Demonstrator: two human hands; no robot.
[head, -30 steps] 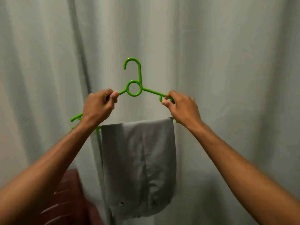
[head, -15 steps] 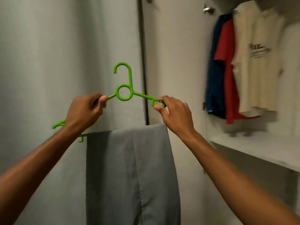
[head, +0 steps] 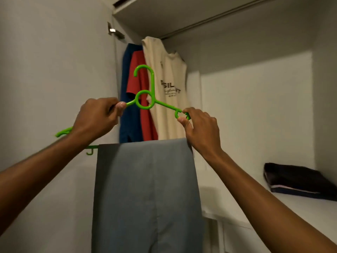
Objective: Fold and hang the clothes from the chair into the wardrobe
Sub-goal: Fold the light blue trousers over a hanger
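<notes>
I hold a green hanger (head: 148, 99) in front of me with both hands, at the open wardrobe (head: 255, 110). My left hand (head: 94, 119) is closed around the left arm of the hanger; the fingers are curled tight on the plastic and the thumb tip presses near the ring in the middle. The far left end of the hanger comes out behind my wrist. My right hand (head: 199, 130) has a smaller grip: the thumb and the first finger pinch the little loop on the right arm of the hanger, and the other fingers are curled beside it. The hook of the hanger stands upright and is free, not on anything.

A pair of grey trousers (head: 145, 194) is folded over the lower bar of the hanger and hangs straight down between my arms. The top edge of them lies just below my right hand.

Behind the hanger, inside the wardrobe, three shirts hang side by side: a blue shirt (head: 130, 125) at the left, a red shirt (head: 138, 73) next to it, and a cream shirt (head: 164, 70) with dark letters on it. On the white shelf (head: 300, 212) at the right lies a pile of dark folded clothes (head: 295, 181). The wardrobe door (head: 54, 70) is at my left side.
</notes>
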